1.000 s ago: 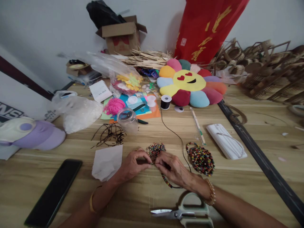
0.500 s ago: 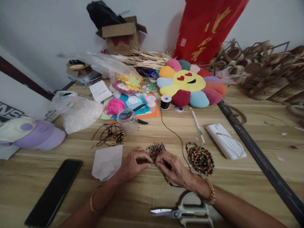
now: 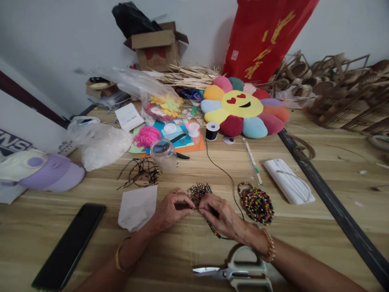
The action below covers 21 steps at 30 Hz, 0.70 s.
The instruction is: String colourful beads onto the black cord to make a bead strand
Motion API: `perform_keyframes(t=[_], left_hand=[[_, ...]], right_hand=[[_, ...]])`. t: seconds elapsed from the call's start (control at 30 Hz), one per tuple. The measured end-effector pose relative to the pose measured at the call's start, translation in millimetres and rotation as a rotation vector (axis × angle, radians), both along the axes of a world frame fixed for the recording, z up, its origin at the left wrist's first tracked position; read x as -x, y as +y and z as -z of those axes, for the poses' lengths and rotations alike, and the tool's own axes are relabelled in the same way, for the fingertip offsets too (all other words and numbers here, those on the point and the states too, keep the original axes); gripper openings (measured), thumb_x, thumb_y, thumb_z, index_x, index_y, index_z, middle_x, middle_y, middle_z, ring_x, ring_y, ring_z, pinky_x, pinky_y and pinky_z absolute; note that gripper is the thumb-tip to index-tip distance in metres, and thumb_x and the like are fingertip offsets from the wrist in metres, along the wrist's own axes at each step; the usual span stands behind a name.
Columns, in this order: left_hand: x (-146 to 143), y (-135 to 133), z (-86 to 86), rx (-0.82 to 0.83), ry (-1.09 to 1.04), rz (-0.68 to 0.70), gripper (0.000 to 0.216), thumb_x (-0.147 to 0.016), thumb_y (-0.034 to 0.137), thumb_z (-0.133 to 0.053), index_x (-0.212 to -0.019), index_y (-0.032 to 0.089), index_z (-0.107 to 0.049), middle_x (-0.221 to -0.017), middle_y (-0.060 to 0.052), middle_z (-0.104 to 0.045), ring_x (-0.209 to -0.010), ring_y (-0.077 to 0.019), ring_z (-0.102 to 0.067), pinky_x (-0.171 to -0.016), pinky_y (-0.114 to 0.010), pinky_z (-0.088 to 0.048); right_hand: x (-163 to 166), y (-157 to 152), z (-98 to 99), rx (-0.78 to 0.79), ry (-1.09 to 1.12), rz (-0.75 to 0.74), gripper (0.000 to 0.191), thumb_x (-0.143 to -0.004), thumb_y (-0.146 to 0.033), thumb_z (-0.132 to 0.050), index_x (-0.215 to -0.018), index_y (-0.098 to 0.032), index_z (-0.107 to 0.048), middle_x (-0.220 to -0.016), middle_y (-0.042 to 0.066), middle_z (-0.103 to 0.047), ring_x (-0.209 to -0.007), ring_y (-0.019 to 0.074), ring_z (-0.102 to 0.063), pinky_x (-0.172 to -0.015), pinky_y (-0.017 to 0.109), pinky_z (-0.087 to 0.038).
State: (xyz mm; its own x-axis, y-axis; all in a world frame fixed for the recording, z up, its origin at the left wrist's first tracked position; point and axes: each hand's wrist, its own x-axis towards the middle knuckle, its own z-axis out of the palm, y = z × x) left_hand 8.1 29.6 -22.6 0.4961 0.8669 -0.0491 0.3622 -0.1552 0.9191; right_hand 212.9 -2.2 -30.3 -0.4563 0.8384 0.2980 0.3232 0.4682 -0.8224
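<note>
My grip is pinching: left hand point(image 3: 169, 211) and right hand point(image 3: 222, 217) meet at the fingertips on the bead strand point(image 3: 214, 232), low over the desk point(image 3: 176, 253), just beside the small beaded piece point(image 3: 199, 190); scissors point(image 3: 240, 272) lie near my right wrist

Small beaded patch point(image 3: 199, 190): multicoloured, rounded. Lies flat on the wooden surface point(image 3: 182, 259), near edge pinched between left grip point(image 3: 170, 211) and right grip point(image 3: 220, 215). Beaded strand point(image 3: 213, 232) curves out from under the right grip toward the near side. Thin black cord point(image 3: 226, 175) runs away across the surface.
</note>
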Motion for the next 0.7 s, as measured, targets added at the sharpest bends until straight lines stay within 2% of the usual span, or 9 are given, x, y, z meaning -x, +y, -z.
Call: perform_keyframes(t=[0.3,0.5,0.7], left_hand=[[-0.2,1.3,1.8,-0.048,-0.050,0.037,0.007,-0.072,0.023,-0.070,-0.074,0.016,-0.073,-0.072,-0.005,-0.067,-0.075,-0.0179,-0.059,-0.074,-0.030,-0.044],[-0.7,0.1,-1.8,-0.020,-0.017,-0.003,0.010,-0.069,0.026,-0.074,-0.071,0.016,-0.071,-0.072,-0.004,-0.064,-0.073,-0.0163,-0.059,-0.071,-0.027,-0.045],[-0.9,0.3,-1.8,0.008,-0.020,0.005,0.012,-0.067,0.024,-0.075,-0.063,0.014,-0.069,-0.070,-0.005,-0.065,-0.071,-0.0167,-0.060,-0.071,-0.028,-0.046]], right_hand=[[0.9,1.1,-0.6,-0.019,-0.022,-0.023,0.013,-0.092,-0.017,-0.047,-0.082,-0.017,-0.056,-0.077,0.004,-0.057,-0.068,0.0139,-0.052,-0.062,0.024,-0.042],[0.4,0.4,-0.3,-0.014,-0.035,-0.042,0.009,-0.093,-0.021,-0.051,-0.087,-0.017,-0.057,-0.078,0.004,-0.060,-0.070,0.0141,-0.054,-0.064,0.025,-0.043],[-0.8,-0.2,3.2,0.015,-0.039,-0.019,0.010,-0.090,-0.024,-0.057,-0.083,-0.017,-0.055,-0.075,0.002,-0.058,-0.066,0.0128,-0.052,-0.061,0.023,-0.041]])
